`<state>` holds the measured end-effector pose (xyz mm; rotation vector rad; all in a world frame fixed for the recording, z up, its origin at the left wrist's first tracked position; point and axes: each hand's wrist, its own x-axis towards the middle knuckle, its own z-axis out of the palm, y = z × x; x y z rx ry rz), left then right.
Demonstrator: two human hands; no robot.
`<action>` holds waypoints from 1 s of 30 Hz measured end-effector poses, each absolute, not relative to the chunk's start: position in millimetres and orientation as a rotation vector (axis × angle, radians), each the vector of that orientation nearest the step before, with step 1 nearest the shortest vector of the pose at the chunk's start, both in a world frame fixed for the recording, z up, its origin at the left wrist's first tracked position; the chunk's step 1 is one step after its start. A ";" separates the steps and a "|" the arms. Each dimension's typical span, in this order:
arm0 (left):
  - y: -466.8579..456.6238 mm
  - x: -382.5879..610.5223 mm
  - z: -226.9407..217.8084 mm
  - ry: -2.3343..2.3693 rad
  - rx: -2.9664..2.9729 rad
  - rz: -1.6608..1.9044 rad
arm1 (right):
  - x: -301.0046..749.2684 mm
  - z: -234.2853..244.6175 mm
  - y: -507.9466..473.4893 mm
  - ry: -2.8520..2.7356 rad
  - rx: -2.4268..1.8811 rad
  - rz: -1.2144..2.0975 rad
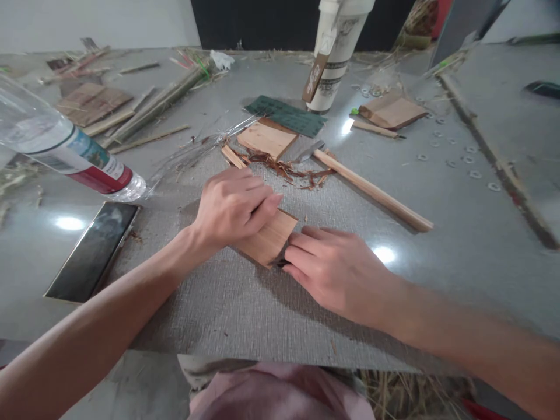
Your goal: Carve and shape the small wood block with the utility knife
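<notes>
My left hand (236, 207) lies over a small flat wooden block (273, 233) and grips it, fingers curled round its upper side. At the block's near right end is my right hand (335, 271), its fingers closed against the end face. A bit of something dark shows at those fingertips, too small and covered to name. Beyond the block lies a wooden-handled tool (371, 189) with a grey metal head. Reddish-brown shavings (280, 166) are strewn beside a second wooden piece (266, 137), which rests against a dark green sheet (286, 115).
A tilted plastic bottle (87, 154) and a phone (94, 251) are at left. A tall white cup (336, 58) stands at the back. Several washers (468, 158), another wooden block (391, 111) and a long stick (499, 160) lie at right; sticks (153, 108) lie back left.
</notes>
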<state>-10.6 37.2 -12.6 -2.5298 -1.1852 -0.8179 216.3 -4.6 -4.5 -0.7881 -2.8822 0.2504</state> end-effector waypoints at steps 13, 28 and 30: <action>36.1 -10.3 -11.8 -1.191 -2.537 -0.845 | 224.7 -1.3 3.2 -2.827 -0.745 0.210; 36.5 -10.6 -11.8 -1.218 -2.528 -0.804 | 222.7 -5.7 -1.1 -2.914 -0.729 0.259; 36.4 -10.2 -11.6 -1.214 -2.531 -0.816 | 224.9 -4.1 1.5 -2.832 -0.747 0.216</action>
